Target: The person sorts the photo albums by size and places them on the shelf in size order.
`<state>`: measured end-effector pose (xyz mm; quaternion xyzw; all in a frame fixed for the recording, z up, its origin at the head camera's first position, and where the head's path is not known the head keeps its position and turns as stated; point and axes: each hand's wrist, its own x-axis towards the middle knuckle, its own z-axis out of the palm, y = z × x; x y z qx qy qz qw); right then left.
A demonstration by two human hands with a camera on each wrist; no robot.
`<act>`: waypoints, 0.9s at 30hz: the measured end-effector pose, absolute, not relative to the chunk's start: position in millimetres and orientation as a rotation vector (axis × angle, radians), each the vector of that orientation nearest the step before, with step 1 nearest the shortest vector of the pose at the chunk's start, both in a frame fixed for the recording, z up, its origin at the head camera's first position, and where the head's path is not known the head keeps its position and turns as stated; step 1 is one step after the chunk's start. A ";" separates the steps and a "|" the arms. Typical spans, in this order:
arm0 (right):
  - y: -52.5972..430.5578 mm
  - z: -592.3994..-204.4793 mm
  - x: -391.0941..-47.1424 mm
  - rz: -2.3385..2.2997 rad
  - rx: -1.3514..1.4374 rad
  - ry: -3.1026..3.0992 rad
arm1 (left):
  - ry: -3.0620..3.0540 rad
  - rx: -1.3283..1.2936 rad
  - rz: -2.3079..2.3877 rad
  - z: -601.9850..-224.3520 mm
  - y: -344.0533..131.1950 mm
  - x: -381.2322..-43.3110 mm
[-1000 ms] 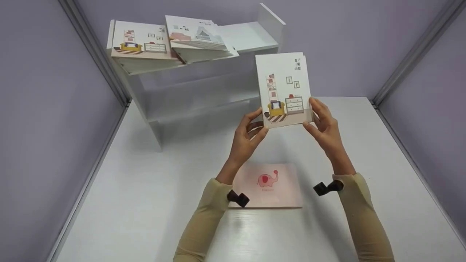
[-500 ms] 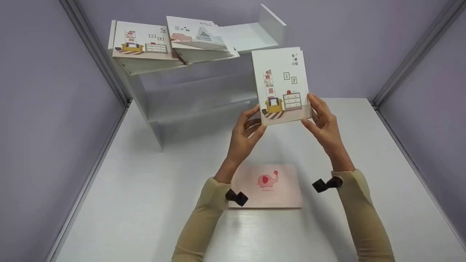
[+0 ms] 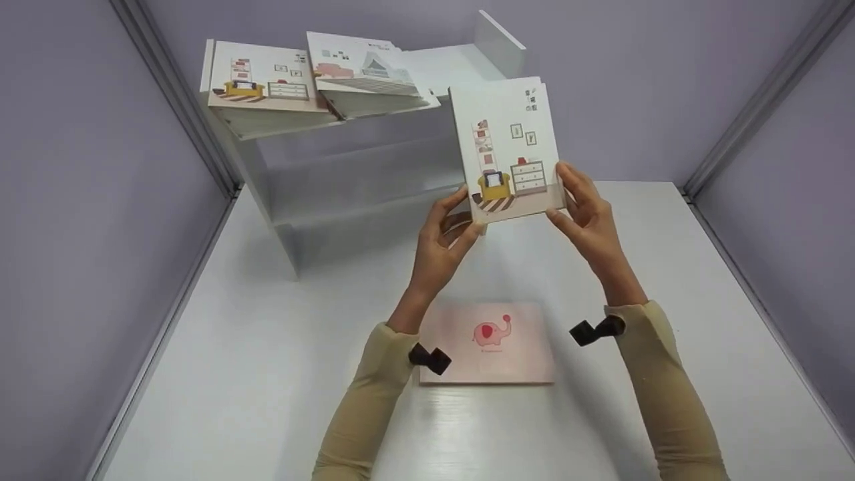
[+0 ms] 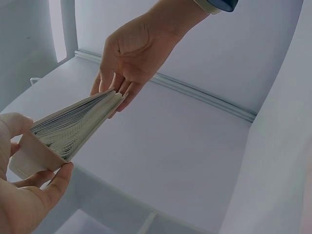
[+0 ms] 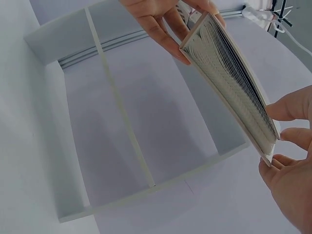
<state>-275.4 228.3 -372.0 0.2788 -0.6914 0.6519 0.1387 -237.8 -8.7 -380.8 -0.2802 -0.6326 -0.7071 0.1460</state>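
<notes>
Both hands hold a photo album (image 3: 511, 143) up before the shelf, tilted a little to the left. Its white cover carries a yellow armchair and a chest of drawers. My left hand (image 3: 437, 247) pinches the lower left corner, thumb in front. The lower right edge is gripped by my right hand (image 3: 588, 217), thumb at the bottom corner. From the left wrist, the thick leaves of the album (image 4: 73, 126) show between its covers, with the left hand (image 4: 27, 195) at the spine end. In the right wrist view the right hand (image 5: 292, 180) grips the other end.
A white shelf unit (image 3: 284, 247) stands at the back left. On its top lie an album with the same armchair cover (image 3: 260, 73) and one with a tent picture (image 3: 364, 63). A pink elephant album (image 3: 518, 361) lies flat on the white table (image 3: 234, 374).
The held album and both hands have moved up and to the left, closer to the shelf's top. The album leans slightly more to the left. Both grips stay the same.
</notes>
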 end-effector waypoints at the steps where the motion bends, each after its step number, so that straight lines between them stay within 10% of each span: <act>1: 227.6 -371.1 -276.0 1.889 0.807 -1.998 | -1.823 -0.803 -2.035 -380.0 -9.3 -237.8; 27: 219.2 -358.6 -290.6 1.972 0.840 -1.962 | -1.763 -0.803 -2.019 -363.4 -17.3 -241.8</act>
